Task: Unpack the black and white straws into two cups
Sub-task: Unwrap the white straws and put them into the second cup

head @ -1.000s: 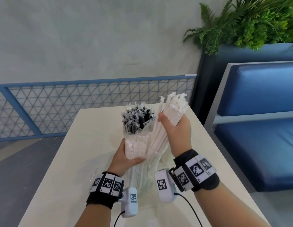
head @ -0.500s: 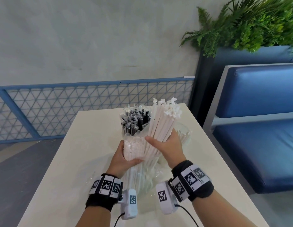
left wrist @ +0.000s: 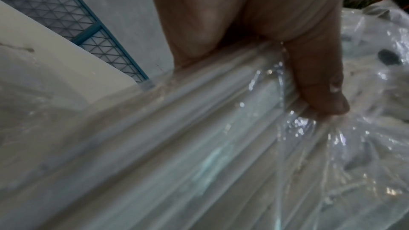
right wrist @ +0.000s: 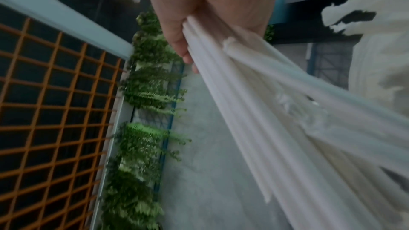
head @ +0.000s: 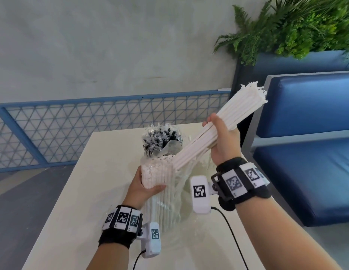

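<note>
My right hand [head: 223,141] grips a slanted bundle of white paper-wrapped straws [head: 224,129], half drawn from the clear plastic pack [head: 162,191] my left hand [head: 144,187] clasps upright mid-table. Black wrapped straws [head: 162,138] already stand in a cup behind. Next, I judge, lift clear and seat them in the other cup.

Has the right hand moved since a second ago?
Yes. The right hand, gripping a bundle of white straws, has gone up and to the right, away from the black straws standing on the table, toward the blue bench.
</note>
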{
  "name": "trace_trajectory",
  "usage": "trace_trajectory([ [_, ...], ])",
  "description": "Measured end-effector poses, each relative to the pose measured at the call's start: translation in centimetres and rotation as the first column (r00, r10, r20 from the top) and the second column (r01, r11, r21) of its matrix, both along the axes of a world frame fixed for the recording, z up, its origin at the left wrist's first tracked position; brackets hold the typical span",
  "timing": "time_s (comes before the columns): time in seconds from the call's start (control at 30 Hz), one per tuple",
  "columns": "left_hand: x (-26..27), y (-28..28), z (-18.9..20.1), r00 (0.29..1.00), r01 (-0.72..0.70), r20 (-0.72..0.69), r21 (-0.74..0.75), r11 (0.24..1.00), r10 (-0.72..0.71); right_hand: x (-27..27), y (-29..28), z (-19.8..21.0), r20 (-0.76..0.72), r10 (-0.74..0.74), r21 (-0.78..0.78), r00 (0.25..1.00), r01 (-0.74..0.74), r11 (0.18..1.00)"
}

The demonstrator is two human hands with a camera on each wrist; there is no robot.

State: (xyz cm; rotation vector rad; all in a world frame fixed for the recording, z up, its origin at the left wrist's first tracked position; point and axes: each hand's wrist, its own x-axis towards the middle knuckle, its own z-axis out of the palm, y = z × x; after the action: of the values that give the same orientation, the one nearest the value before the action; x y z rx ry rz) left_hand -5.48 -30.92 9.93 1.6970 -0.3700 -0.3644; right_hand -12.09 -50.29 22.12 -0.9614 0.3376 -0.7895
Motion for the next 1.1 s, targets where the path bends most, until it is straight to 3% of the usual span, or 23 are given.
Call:
trace_trajectory([
  [0.23,0.0,-0.3,-0.2,1.0,-0.008,0.021,-0.016,1.0,0.009,0.3,-1.2,-1.0,-0.033,-0.032,0.212,0.999,0.038,0.977],
  [0.57,1.1,-0.4,-1.7,0.995,-0.096,0.001,-0.017,0.995,0.096,0.7,-2.7,-1.0,-0.061,-0.167,0.25,0.984,0.177,0.952],
  [0.77,1.5,-0.1,-2.0,0.992,-0.126,-0.017,-0.065,0.99,0.125,0.3,-5.0,0.1,-0.003,-0.279,0.311,0.96,0.266,0.912],
  [0.93,1.8,-0.1,-2.3,0.991,-0.133,-0.031,-0.069,0.989,0.131,-0.1,-6.9,1.6,0.068,-0.343,0.246,0.937,0.317,0.916],
  [1.1,1.6,-0.2,-1.9,0.991,-0.132,-0.02,-0.077,0.988,0.131,-0.2,-7.9,3.2,0.111,-0.465,0.071,0.878,0.459,0.885],
])
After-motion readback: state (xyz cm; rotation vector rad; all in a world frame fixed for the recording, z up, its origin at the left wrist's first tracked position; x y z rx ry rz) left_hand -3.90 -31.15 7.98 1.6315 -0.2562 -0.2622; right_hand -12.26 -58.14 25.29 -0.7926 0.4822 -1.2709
